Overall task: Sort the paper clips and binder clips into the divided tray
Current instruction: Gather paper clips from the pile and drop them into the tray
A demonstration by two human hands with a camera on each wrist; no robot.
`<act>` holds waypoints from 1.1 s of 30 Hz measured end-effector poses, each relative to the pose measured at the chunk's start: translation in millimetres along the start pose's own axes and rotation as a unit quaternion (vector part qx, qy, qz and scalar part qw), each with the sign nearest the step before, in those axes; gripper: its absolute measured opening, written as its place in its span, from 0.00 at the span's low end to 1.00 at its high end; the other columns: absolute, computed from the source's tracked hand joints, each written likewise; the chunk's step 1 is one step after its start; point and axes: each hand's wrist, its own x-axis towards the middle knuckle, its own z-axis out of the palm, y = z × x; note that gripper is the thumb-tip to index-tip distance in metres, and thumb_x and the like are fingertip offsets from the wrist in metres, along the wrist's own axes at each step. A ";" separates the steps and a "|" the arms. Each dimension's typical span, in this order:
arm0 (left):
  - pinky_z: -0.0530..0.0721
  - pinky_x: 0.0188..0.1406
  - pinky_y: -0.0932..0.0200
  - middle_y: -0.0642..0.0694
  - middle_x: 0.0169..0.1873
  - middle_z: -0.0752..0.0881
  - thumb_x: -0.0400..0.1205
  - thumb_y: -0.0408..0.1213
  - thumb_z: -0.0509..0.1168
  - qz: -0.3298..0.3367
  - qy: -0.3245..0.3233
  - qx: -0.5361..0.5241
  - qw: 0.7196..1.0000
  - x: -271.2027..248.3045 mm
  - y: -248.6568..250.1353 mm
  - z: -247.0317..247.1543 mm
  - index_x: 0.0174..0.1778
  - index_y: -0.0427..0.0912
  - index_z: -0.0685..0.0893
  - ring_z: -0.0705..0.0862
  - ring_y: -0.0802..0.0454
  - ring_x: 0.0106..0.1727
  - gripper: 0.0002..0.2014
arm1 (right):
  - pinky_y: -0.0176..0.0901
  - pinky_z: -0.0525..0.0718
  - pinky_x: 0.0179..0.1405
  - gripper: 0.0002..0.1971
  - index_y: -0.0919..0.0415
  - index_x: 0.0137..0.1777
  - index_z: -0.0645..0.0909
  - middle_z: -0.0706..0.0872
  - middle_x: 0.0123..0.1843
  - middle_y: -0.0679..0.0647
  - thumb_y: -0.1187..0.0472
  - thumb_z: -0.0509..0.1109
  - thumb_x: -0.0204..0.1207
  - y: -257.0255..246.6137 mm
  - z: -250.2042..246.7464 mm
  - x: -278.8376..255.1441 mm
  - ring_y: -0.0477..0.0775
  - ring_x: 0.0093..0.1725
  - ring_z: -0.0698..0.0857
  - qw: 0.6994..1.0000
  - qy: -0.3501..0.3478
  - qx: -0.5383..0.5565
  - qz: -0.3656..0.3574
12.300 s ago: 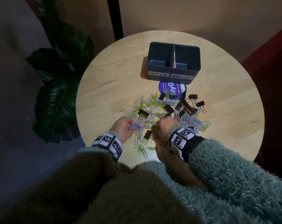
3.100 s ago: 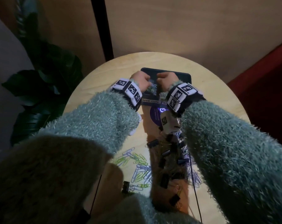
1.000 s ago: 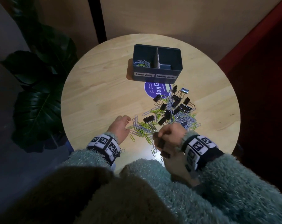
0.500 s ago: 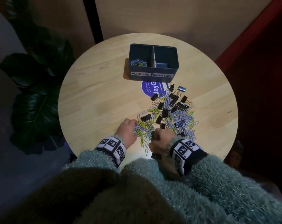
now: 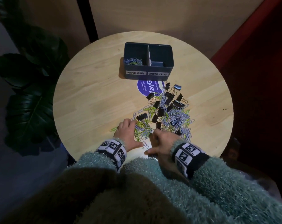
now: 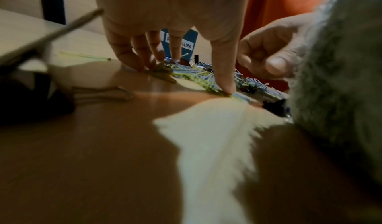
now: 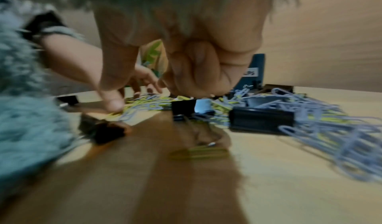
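Observation:
A dark divided tray (image 5: 169, 68), labelled PAPER CLIPS and BINDER CLIPS, stands at the far side of the round table; a few paper clips (image 5: 133, 61) lie in its left compartment. Between the tray and me spreads a mixed pile of green and lilac paper clips (image 5: 177, 115) and black binder clips (image 5: 177, 103). My left hand (image 5: 130, 131) rests on the pile's near left edge, fingertips (image 6: 144, 64) and thumb spread on paper clips. My right hand (image 5: 159, 139) is beside it: its fingers (image 7: 196, 74) are curled with nothing seen in them and its thumb touches the clips.
A round purple sticker (image 5: 146, 88) lies just in front of the tray. A black binder clip (image 7: 103, 129) sits by my right thumb near the table's front edge. A large dark plant (image 5: 32, 94) stands left of the table and a red surface (image 5: 258, 46) to the right.
About three seconds ago both hands were over the tray; they have come back to the pile. In the last second the left hand slid right into the paper clips and the right hand lowered beside it.

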 end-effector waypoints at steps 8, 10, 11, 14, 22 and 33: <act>0.78 0.39 0.55 0.48 0.41 0.83 0.59 0.59 0.78 -0.064 -0.162 -0.029 0.984 -12.7 -48.1 -43.9 0.43 0.48 0.75 0.78 0.52 0.39 0.27 | 0.44 0.82 0.49 0.19 0.57 0.59 0.71 0.84 0.54 0.54 0.54 0.72 0.73 6.9 -16.2 5.9 0.55 0.47 0.82 0.997 -0.043 -0.062 0.034; 0.75 0.35 0.56 0.48 0.36 0.83 0.58 0.56 0.80 -0.079 -0.209 -0.009 0.975 -15.6 -55.9 -45.2 0.38 0.47 0.73 0.78 0.51 0.36 0.27 | 0.44 0.83 0.47 0.14 0.60 0.59 0.72 0.83 0.51 0.56 0.56 0.67 0.76 5.3 -29.5 9.3 0.56 0.47 0.83 0.995 -0.021 -0.099 0.025; 0.74 0.34 0.56 0.48 0.35 0.82 0.58 0.53 0.82 -0.083 -0.223 -0.006 0.971 -15.9 -57.3 -44.3 0.36 0.47 0.72 0.77 0.50 0.36 0.26 | 0.44 0.82 0.47 0.14 0.61 0.59 0.72 0.83 0.50 0.57 0.55 0.65 0.78 1.4 -33.2 11.4 0.56 0.47 0.83 0.995 -0.004 -0.101 0.014; 0.75 0.33 0.57 0.47 0.35 0.82 0.59 0.43 0.83 -0.084 -0.231 -0.009 0.969 -14.1 -55.6 -37.7 0.35 0.46 0.71 0.79 0.49 0.36 0.25 | 0.42 0.80 0.47 0.12 0.59 0.60 0.75 0.83 0.54 0.57 0.54 0.61 0.81 -19.7 -32.8 22.1 0.57 0.51 0.85 0.998 -0.020 -0.057 0.014; 0.81 0.45 0.53 0.48 0.51 0.76 0.61 0.54 0.79 -0.056 -0.084 -0.037 0.994 1.6 -26.6 -44.5 0.50 0.50 0.72 0.77 0.51 0.48 0.29 | 0.47 0.78 0.68 0.11 0.60 0.60 0.82 0.81 0.61 0.56 0.62 0.66 0.79 -40.6 -6.2 25.6 0.55 0.60 0.82 0.995 0.050 0.057 -0.071; 0.78 0.63 0.46 0.42 0.66 0.69 0.63 0.45 0.80 -0.084 -0.081 0.013 0.993 20.7 5.9 -29.0 0.71 0.46 0.66 0.71 0.41 0.68 0.42 | 0.52 0.73 0.74 0.29 0.66 0.71 0.70 0.74 0.67 0.61 0.63 0.74 0.71 -32.4 -2.6 40.0 0.60 0.70 0.72 0.984 0.135 0.100 0.056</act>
